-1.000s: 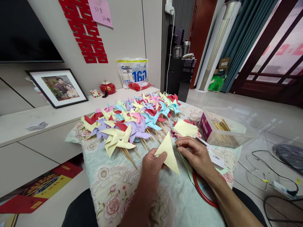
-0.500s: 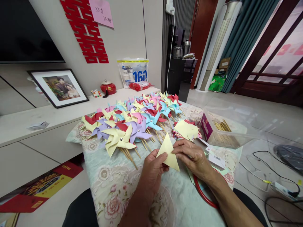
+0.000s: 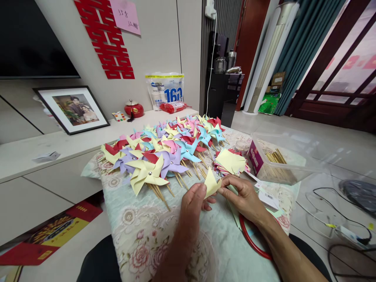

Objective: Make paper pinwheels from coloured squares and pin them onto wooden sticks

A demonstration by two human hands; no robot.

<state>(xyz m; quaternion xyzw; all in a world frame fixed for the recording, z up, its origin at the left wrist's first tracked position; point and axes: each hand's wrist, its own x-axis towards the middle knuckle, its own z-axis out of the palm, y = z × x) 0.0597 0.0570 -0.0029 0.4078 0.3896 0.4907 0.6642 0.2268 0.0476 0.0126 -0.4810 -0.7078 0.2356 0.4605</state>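
Both my hands pinch a small pale yellow folded paper [image 3: 212, 183] above the floral tablecloth [image 3: 141, 231]. My left hand [image 3: 194, 203] grips its left side with thumb on top; my right hand [image 3: 242, 196] holds its right edge. Just beyond lies a stack of cut paper squares [image 3: 230, 161], yellow on top. A large spread of finished paper pinwheels [image 3: 164, 150] on wooden sticks covers the table's far half.
A clear plastic box of wooden sticks [image 3: 279, 162] stands at the right. Red-handled scissors [image 3: 252, 241] lie under my right wrist. A framed photo [image 3: 72, 109], a red pot [image 3: 133, 108] and a plastic bag [image 3: 165, 90] sit on the low cabinet behind. Cables [image 3: 337, 219] trail on the floor.
The yellow paper was a large triangle held mainly by my left hand; my right hand came in and the paper is folded smaller, now pinched between both hands.
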